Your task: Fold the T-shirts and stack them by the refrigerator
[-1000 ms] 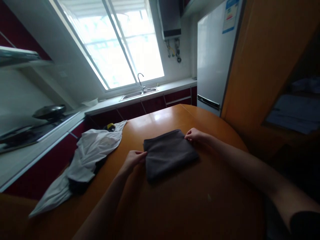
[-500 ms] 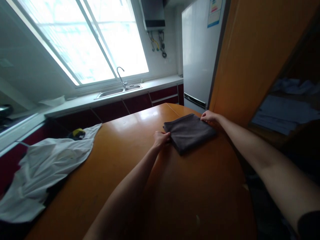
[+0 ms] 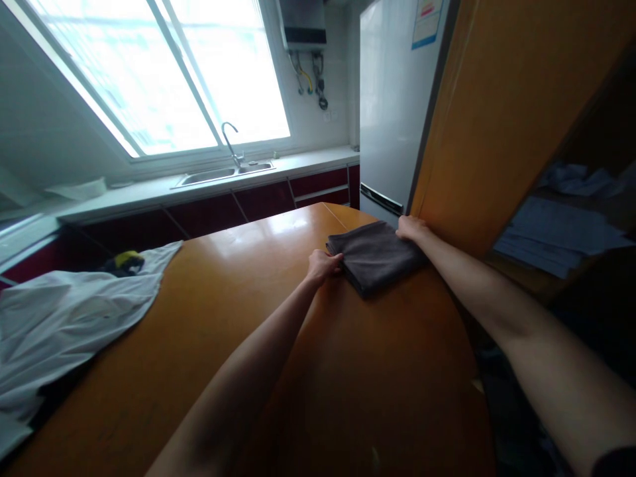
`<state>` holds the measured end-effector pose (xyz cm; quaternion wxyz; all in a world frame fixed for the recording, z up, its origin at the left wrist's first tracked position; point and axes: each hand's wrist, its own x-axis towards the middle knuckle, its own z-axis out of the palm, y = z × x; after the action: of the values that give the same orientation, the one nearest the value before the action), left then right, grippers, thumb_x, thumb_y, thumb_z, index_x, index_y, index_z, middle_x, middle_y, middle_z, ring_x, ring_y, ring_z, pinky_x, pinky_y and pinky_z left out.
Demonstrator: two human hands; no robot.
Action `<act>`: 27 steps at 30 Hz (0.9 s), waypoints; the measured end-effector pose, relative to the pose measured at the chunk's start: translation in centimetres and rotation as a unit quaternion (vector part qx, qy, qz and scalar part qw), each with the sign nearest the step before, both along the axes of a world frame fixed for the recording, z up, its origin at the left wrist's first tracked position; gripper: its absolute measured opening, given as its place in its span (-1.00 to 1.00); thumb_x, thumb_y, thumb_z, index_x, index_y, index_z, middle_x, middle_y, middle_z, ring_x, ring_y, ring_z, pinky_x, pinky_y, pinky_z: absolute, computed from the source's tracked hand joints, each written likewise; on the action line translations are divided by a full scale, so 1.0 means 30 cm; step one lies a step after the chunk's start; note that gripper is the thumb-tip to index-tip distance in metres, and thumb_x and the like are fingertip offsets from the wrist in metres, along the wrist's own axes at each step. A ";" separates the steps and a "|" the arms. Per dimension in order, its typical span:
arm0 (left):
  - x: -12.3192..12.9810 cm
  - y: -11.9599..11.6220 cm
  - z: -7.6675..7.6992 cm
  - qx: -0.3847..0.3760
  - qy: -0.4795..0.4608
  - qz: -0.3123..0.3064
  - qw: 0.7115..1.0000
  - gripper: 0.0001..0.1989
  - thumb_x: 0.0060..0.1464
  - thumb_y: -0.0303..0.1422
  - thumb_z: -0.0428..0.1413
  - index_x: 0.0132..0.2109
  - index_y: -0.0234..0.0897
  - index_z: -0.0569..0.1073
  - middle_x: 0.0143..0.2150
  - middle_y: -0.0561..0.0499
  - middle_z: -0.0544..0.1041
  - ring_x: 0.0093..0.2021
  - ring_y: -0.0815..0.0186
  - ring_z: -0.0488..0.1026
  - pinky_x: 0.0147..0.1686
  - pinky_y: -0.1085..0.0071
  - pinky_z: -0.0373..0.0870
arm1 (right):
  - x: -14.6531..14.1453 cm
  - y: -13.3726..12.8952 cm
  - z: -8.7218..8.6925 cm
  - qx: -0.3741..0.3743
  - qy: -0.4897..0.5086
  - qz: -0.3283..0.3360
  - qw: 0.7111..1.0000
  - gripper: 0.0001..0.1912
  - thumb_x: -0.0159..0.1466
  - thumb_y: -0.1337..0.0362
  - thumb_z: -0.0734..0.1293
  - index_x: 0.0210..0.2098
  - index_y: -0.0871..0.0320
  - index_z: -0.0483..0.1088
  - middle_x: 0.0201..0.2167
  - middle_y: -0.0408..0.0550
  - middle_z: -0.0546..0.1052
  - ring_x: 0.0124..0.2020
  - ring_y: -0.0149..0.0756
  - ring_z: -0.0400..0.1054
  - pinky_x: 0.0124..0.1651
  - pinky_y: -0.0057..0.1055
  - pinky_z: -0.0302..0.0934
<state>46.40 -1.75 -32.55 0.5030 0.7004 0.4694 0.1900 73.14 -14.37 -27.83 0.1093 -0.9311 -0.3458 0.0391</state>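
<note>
A dark grey folded cloth (image 3: pixel 380 257) lies flat on the orange-brown wooden table (image 3: pixel 248 331), close to its far right edge. My left hand (image 3: pixel 324 266) pinches the cloth's left edge between thumb and fingers. At the cloth's far right edge, my right hand (image 3: pixel 411 228) grips the fabric with its fingers closed. The folded layers show along the side by my left hand.
White cloth (image 3: pixel 84 308) is draped over the table's left side, with a black and yellow item (image 3: pixel 126 263) by it. Beyond are a counter with a sink (image 3: pixel 213 175) and a fridge (image 3: pixel 390 112). Shelves with folded fabric (image 3: pixel 561 232) stand at the right.
The camera view has shifted slightly. Both hands remain at the cloth's edges, and the cloth lies a little flatter near my right hand.
</note>
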 end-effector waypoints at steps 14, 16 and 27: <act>0.076 0.117 -0.021 0.360 0.196 -0.247 0.878 -0.43 0.42 -0.12 -0.26 0.47 -0.17 0.04 0.52 -0.14 -0.02 0.49 -0.06 -0.12 0.34 -0.21 -0.03 | -0.707 -0.234 -0.200 0.085 -0.015 0.317 0.944 -0.28 0.43 -0.15 0.05 0.44 0.10 0.08 0.51 0.11 -0.15 0.50 -0.06 -0.32 0.45 0.03 -0.47; 0.076 0.128 -0.037 0.342 0.185 -0.240 0.890 -0.42 0.42 -0.11 -0.27 0.47 -0.17 0.02 0.52 -0.14 -0.03 0.49 -0.05 -0.12 0.34 -0.20 -0.04 | -0.724 -0.239 -0.210 0.075 -0.010 0.319 0.945 -0.27 0.43 -0.16 0.06 0.43 0.11 0.10 0.51 0.13 -0.20 0.51 -0.05 -0.36 0.44 0.05 -0.52; -0.020 0.046 -0.045 0.259 0.029 -0.010 0.965 -0.34 0.33 -0.12 -0.01 0.44 -0.34 0.12 0.33 -0.34 0.31 0.35 -0.02 0.25 0.27 0.13 0.23 | -0.346 -0.336 -0.176 0.274 -0.037 0.093 0.956 -0.42 0.39 0.13 0.11 0.28 0.30 0.31 0.36 0.27 0.25 0.39 -0.02 0.07 0.40 -0.06 -0.06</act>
<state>45.79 -0.38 -33.90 0.2926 0.8167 0.4116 0.2791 62.76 -24.46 -33.10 0.3434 -0.8299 -0.4320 -0.0816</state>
